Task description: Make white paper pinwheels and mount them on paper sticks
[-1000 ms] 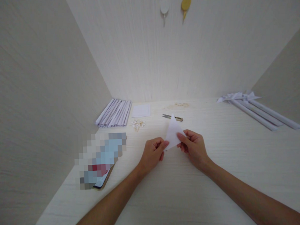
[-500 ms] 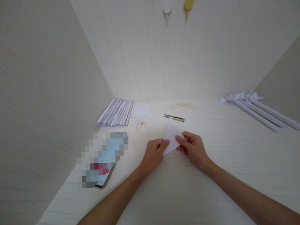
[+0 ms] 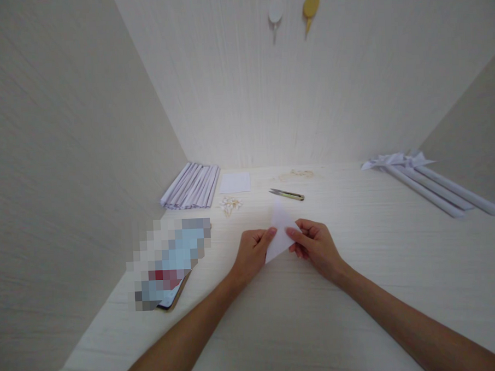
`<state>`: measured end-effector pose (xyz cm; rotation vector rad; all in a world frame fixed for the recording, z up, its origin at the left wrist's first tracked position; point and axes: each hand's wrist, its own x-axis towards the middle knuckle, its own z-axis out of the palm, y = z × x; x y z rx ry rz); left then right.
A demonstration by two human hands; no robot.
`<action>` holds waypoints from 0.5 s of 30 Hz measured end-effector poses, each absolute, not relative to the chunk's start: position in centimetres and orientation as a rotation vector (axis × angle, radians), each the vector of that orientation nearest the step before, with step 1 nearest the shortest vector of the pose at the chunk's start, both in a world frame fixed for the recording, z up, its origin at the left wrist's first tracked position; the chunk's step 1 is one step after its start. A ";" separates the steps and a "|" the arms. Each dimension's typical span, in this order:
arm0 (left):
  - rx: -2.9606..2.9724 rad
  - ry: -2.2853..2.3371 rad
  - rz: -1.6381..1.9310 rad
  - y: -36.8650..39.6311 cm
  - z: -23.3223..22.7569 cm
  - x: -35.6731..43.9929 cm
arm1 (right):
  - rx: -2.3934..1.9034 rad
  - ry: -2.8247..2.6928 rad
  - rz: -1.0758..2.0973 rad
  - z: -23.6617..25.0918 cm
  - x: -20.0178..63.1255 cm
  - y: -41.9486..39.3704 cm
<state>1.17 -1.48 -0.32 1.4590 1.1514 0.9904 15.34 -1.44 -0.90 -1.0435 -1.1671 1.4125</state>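
Drawn back from the snips (image 3: 299, 196), the white paper triangle (image 3: 282, 243) sat pinched between my left hand (image 3: 254, 251) and right hand (image 3: 316, 242) over the tabletop (image 3: 274, 326), where uneven pressure could have creased it crookedly

The plain white paper (image 3: 281, 238) had a triangular outline, its narrow tip pointing away from the person and its near edge slanting. It was pinched at its sides between the left hand (image 3: 253, 252) and right hand (image 3: 319, 243).
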 end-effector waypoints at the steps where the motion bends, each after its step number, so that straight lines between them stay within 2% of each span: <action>1: 1.427 1.148 1.012 -1.4 -0.4 1.2 | -1.042 -1.176 1.423 -0.9 15.3 -1.4; 5: 1.345 1.150 1.118 -1.3 -0.4 1.2 | -1.040 -1.216 1.465 -0.7 15.2 -1.5; 11: 1.360 1.115 0.996 -1.5 -0.3 1.2 | -1.035 -1.234 1.474 -0.6 15.2 -1.6; 15: 1.301 1.151 1.108 -1.3 -0.4 1.2 | -1.048 -1.261 1.499 -0.6 15.2 -1.5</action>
